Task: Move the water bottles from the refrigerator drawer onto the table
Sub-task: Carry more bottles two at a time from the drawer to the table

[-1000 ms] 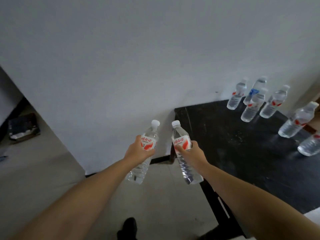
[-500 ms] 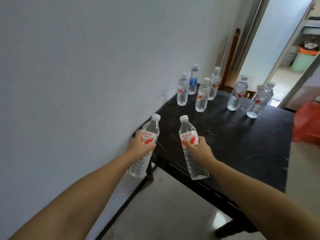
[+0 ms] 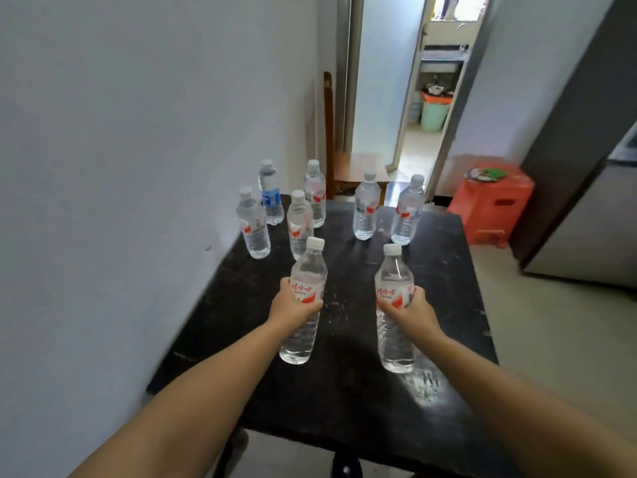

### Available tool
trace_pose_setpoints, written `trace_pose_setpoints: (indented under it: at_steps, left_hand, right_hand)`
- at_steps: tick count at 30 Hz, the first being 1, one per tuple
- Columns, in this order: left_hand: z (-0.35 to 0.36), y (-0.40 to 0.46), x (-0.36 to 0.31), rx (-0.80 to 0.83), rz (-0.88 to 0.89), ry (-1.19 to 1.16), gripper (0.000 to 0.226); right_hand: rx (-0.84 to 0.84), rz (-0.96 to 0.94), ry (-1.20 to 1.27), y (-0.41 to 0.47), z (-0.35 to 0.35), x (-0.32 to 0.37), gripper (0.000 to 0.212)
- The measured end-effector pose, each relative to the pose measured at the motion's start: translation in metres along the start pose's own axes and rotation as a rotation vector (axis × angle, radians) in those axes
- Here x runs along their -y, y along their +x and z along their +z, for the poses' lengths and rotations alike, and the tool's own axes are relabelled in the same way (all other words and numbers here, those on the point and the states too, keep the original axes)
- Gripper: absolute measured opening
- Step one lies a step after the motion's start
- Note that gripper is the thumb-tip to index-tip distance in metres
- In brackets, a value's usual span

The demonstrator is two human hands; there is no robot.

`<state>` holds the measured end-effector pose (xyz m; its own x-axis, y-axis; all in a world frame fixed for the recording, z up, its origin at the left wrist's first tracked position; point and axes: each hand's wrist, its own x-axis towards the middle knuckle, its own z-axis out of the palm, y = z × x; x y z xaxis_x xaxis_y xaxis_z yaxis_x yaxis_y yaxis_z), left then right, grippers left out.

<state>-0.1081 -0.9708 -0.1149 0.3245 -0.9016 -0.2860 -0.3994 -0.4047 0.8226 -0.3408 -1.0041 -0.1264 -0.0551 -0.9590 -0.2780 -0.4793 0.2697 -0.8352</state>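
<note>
Left hand (image 3: 293,307) and right hand (image 3: 412,310) each closed around an upright water bottle; bases apparently just above black table (image 3: 448,305), directly below.

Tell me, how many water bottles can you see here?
8. One in the left hand, one in the right hand; six stand on the black table: four near the wall, one blue-labelled, two further right. None appears hidden.

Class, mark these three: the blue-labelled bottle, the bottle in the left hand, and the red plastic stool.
blue-labelled bottle (image 3: 271,198): head view, on its blue label.
bottle in the left hand (image 3: 307,270): head view, clear shoulder above the label.
red plastic stool (image 3: 496,201): head view, on its front side.
</note>
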Motion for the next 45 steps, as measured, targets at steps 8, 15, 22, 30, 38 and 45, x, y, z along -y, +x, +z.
trace_pose_setpoints:
  at_steps: [8,15,22,30,38,45]
  left_hand:
    - [0.050,0.127,-0.073,0.026,0.066,-0.075,0.069]
    - [0.103,0.181,-0.096,0.081,0.106,-0.152,0.071]
    - [0.126,0.191,-0.086,0.036,0.085,-0.185,0.061]
    - [0.124,0.185,-0.081,0.074,0.122,-0.111,0.044]
    - [0.089,0.171,-0.076,0.189,0.057,0.064,0.090]
    - [0.052,0.130,-0.062,0.153,0.090,0.142,0.061]
  right_hand:
    - [-0.109,0.016,0.094,0.125,-0.027,0.024,0.065]
    - [-0.188,0.005,0.152,0.198,-0.037,0.016,0.066]
    - [-0.178,-0.032,0.113,0.214,-0.028,0.001,0.071]
    - [-0.150,-0.039,0.055,0.214,-0.031,-0.008,0.077]
    - [-0.061,0.087,-0.048,0.204,-0.041,-0.015,0.079]
    - [0.085,0.148,-0.287,0.161,-0.033,-0.005,0.066]
